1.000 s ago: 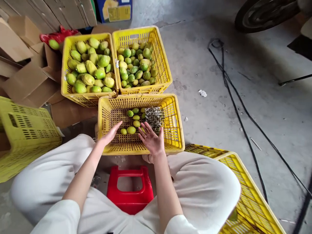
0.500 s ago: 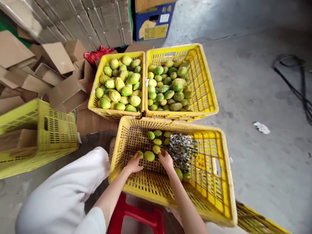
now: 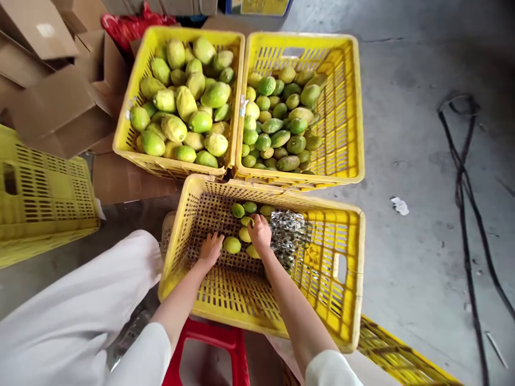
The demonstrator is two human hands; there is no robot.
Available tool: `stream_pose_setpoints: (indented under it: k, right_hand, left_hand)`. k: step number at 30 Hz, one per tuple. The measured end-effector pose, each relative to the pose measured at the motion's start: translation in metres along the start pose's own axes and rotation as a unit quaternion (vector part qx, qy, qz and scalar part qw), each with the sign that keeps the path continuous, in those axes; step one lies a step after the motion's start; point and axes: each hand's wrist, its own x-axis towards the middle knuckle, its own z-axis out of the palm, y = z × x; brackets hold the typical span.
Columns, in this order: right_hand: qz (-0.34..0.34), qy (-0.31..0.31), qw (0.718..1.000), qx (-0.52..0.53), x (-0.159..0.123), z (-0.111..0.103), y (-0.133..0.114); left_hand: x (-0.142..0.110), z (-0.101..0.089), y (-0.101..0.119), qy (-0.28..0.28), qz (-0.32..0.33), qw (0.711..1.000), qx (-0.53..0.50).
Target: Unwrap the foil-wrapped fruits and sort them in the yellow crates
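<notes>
Fingers (image 3: 257, 219) curled downward, a person's right hand (image 3: 261, 235) meets one of the small yellow-green fruits (image 3: 232, 245) scattered on the perforated bottom of a yellow crate (image 3: 237, 306); whether it has closed around that fruit cannot be told. The left hand (image 3: 211, 248), fingers bent and slightly spread, reaches palm-down to the crate's bottom at the left end of the fruits, its palm and anything beneath hidden. Beside the right hand lies a crinkled silvery bundle (image 3: 287, 233). Just beyond stand two more crates side by side, the left (image 3: 169, 164) heaped with larger fruits (image 3: 185, 104), the right (image 3: 341, 112) partly filled with greener ones (image 3: 280, 138). A red stool (image 3: 213, 333) shows at the near side. Open cardboard boxes (image 3: 60, 107) and a red bag (image 3: 134, 26) crowd the upper left; across the gray concrete floor (image 3: 402, 107) at right runs a looped black cable (image 3: 461, 187), near a white scrap (image 3: 399, 206).
</notes>
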Motion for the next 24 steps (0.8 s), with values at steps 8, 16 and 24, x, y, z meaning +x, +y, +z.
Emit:
stream_pose_setpoints:
  k: [8,16,24]
  right_hand:
    - [-0.078,-0.012,0.993,-0.088,0.03,0.019,-0.024]
    - [-0.108,-0.086,0.981,-0.14,0.035,0.045,-0.045]
    - [-0.038,-0.084,0.993,-0.078,0.023,0.049,-0.042]
  left_hand:
    - [0.01,-0.003,-0.009,0.111,-0.095,0.959,-0.244]
    - [0.016,-0.016,-0.012,0.096,-0.29,0.825,-0.476]
    - [-0.01,-0.006,0.007,0.028,-0.347,0.77,-0.534]
